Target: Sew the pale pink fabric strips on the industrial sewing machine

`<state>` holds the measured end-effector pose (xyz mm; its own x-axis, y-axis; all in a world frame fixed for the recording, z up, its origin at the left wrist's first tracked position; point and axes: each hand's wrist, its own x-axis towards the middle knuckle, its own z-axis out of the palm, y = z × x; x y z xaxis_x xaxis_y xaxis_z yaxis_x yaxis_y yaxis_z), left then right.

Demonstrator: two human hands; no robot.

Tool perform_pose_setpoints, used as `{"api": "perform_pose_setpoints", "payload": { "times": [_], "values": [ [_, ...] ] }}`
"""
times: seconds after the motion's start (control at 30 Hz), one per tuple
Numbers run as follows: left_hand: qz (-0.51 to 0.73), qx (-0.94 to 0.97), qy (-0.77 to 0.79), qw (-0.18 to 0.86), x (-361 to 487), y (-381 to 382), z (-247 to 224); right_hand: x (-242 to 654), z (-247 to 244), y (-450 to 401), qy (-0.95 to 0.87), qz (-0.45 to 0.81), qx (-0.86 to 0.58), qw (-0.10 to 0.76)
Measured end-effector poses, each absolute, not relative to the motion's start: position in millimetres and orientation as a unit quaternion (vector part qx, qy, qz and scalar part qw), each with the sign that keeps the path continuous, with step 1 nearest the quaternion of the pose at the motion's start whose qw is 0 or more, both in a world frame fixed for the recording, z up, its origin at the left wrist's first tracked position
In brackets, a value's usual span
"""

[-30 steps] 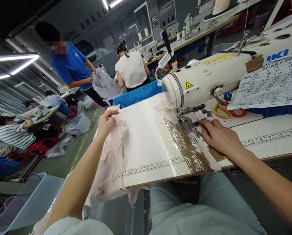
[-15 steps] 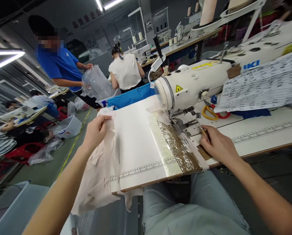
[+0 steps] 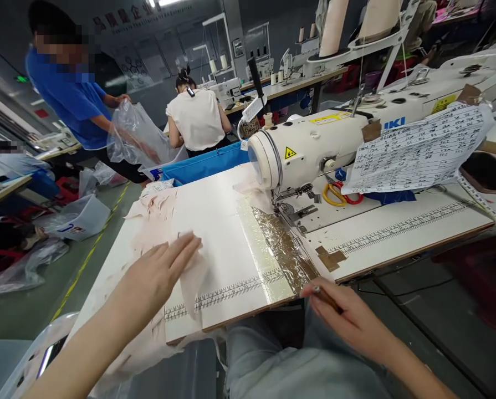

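A white sewing machine (image 3: 310, 144) stands on a white table (image 3: 218, 221) with printed ruler scales. Pale pink fabric (image 3: 152, 227) lies over the table's left part and hangs past its front edge. Over this fabric is my left hand (image 3: 160, 271), fingers extended and nothing seen in its grip. My right hand (image 3: 339, 310) is closed around a thin brown-handled tool (image 3: 326, 298) at the front edge, beside the brown taped strip (image 3: 289, 249). A narrow pale strip of fabric (image 3: 314, 255) runs from the needle area toward my right hand.
Yellow and red scissors (image 3: 334, 195) lie behind the machine's needle area. A handwritten sheet (image 3: 418, 149) hangs at the right, near a dark phone (image 3: 491, 170). Beyond the table, a person in blue (image 3: 71, 100) handles a clear bag (image 3: 137, 133); another sits in white (image 3: 198, 119).
My left hand has come nearer along the fabric, its fingers now extended. My right hand has drawn back from the needle area to the front edge with the tool. The view has shifted right.
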<state>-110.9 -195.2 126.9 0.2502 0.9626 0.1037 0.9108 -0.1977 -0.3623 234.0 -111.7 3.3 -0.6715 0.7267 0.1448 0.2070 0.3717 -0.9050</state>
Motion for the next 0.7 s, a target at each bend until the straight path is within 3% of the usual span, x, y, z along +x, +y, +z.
{"api": "perform_pose_setpoints", "payload": {
  "times": [0.1, 0.3, 0.53, 0.7],
  "values": [
    [0.166, -0.758, -0.622, 0.106, -87.9, -197.1, 133.7, 223.3, 10.9, -123.8, -0.79, 0.516, -0.233, 0.235],
    [0.253, -0.726, -0.638, -0.051, -46.2, -198.4, 149.5, 205.8, 20.8, -143.3, -0.786, 0.551, -0.125, 0.251],
    [0.166, -0.744, -0.617, -0.193, -31.6, -201.9, 161.9, 159.9, 9.0, -165.8, -0.797, 0.542, -0.031, 0.264],
    [0.1, -0.735, -0.641, -0.2, -34.8, -196.1, 160.4, 147.2, 5.2, -171.9, -0.779, 0.561, -0.028, 0.279]
  ]
}}
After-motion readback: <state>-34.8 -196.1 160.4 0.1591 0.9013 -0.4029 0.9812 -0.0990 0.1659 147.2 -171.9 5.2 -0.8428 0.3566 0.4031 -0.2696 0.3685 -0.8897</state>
